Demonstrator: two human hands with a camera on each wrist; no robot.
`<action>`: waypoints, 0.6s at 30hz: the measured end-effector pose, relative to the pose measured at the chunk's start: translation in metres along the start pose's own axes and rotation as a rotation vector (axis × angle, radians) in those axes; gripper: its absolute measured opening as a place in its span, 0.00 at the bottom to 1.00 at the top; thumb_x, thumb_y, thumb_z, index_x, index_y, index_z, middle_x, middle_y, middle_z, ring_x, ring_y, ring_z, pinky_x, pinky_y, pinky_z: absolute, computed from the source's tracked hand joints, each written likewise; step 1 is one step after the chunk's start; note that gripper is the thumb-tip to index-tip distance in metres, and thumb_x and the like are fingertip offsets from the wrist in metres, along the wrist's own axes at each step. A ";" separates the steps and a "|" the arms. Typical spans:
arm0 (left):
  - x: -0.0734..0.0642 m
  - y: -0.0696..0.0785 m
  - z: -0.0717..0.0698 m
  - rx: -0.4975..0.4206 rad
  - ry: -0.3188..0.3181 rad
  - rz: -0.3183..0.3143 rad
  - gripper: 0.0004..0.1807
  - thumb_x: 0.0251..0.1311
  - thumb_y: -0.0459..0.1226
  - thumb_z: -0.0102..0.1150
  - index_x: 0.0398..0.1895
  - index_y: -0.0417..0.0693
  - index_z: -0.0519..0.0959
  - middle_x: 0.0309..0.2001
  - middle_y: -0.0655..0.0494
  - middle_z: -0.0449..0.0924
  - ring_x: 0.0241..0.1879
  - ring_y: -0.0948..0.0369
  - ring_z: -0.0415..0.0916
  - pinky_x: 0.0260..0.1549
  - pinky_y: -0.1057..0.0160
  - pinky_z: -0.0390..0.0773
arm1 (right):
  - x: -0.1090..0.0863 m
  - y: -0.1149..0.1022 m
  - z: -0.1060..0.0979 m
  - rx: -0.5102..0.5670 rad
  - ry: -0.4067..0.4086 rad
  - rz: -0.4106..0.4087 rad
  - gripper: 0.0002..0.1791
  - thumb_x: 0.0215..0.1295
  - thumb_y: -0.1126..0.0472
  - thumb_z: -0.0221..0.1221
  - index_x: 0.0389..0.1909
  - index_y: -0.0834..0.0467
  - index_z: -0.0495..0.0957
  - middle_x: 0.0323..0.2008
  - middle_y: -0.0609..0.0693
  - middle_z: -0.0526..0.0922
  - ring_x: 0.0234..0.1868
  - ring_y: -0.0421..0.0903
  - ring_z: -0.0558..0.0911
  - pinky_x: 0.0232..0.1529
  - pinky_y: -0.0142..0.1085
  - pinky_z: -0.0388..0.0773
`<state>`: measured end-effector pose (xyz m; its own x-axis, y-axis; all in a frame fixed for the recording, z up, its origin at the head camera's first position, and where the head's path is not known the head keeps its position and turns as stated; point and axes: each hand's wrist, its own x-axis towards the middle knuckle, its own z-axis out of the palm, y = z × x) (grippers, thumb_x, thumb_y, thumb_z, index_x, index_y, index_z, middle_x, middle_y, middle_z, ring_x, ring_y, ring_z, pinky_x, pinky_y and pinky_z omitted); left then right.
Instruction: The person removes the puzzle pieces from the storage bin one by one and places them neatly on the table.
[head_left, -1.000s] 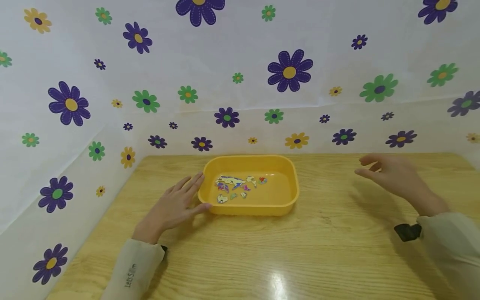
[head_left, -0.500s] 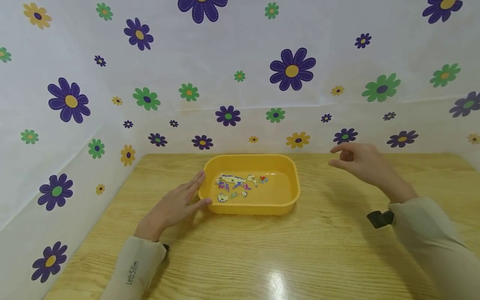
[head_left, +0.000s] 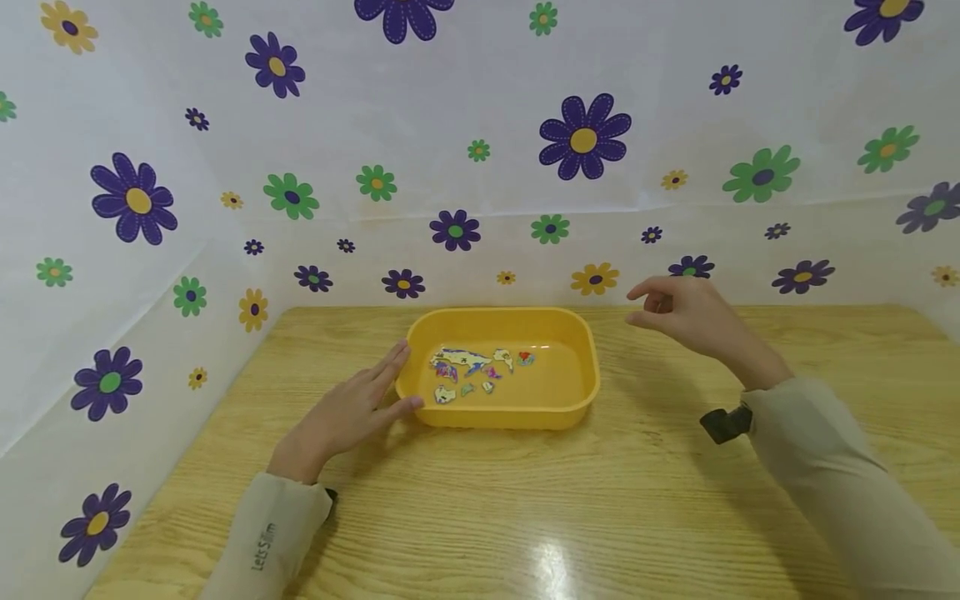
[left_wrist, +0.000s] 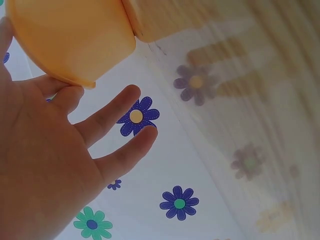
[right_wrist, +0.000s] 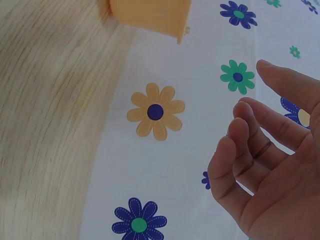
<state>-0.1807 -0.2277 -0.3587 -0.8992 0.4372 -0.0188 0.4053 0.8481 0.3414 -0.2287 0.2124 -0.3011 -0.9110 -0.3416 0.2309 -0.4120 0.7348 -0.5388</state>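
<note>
A yellow plastic tray (head_left: pixel 555 410) stands on the wooden table near its back edge. Inside it, mostly toward the left, lie several flat cut-out pieces, among them a long cream and blue piece (head_left: pixel 463 359) and a small red and blue piece (head_left: pixel 525 358). My left hand (head_left: pixel 341 421) touches the tray's left end, fingers extended, fingertips right at the rim. In the left wrist view, the tray's wall (left_wrist: pixel 80 40) meets some of those fingertips. To the right of the tray my right hand (head_left: pixel 693 317) hovers above the table, fingers loosely bent and holding nothing.
White sheeting (head_left: pixel 495 100) printed with flowers rises behind the table (head_left: pixel 480 508) and along its left side. Dark bands (head_left: pixel 726 425) sit at the wrists, by the pale sleeves (head_left: pixel 817 450).
My right hand has moved left toward the tray, its fingers bending a little more. The left hand stays at the tray's left end, and the tray and pieces keep their places.
</note>
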 end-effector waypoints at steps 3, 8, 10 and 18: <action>0.001 0.000 0.000 -0.001 -0.001 0.001 0.46 0.74 0.61 0.44 0.82 0.42 0.45 0.82 0.49 0.39 0.76 0.40 0.50 0.71 0.39 0.54 | 0.003 -0.004 0.001 0.007 -0.002 -0.002 0.17 0.67 0.61 0.66 0.50 0.69 0.82 0.31 0.54 0.81 0.31 0.50 0.76 0.32 0.38 0.75; 0.000 -0.001 -0.001 -0.001 0.000 -0.006 0.47 0.74 0.62 0.44 0.82 0.43 0.45 0.82 0.49 0.39 0.76 0.41 0.50 0.71 0.38 0.55 | 0.011 -0.012 0.007 0.046 -0.024 0.033 0.18 0.68 0.59 0.66 0.52 0.68 0.81 0.33 0.55 0.81 0.33 0.51 0.75 0.32 0.38 0.75; 0.000 -0.001 -0.001 -0.002 -0.001 -0.009 0.47 0.74 0.62 0.44 0.82 0.44 0.45 0.82 0.49 0.40 0.76 0.41 0.50 0.71 0.38 0.55 | 0.014 -0.014 0.009 0.060 -0.037 0.037 0.20 0.68 0.59 0.66 0.54 0.69 0.80 0.33 0.55 0.81 0.33 0.50 0.75 0.31 0.37 0.74; 0.000 0.000 -0.001 -0.004 -0.002 -0.012 0.47 0.74 0.63 0.44 0.82 0.44 0.45 0.82 0.50 0.40 0.75 0.40 0.51 0.71 0.38 0.55 | 0.025 -0.025 0.018 0.074 -0.050 -0.001 0.21 0.68 0.60 0.67 0.56 0.69 0.80 0.31 0.54 0.81 0.30 0.48 0.73 0.28 0.34 0.72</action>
<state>-0.1808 -0.2284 -0.3582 -0.9034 0.4280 -0.0250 0.3940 0.8519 0.3451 -0.2408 0.1747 -0.2967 -0.9082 -0.3720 0.1917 -0.4087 0.6901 -0.5972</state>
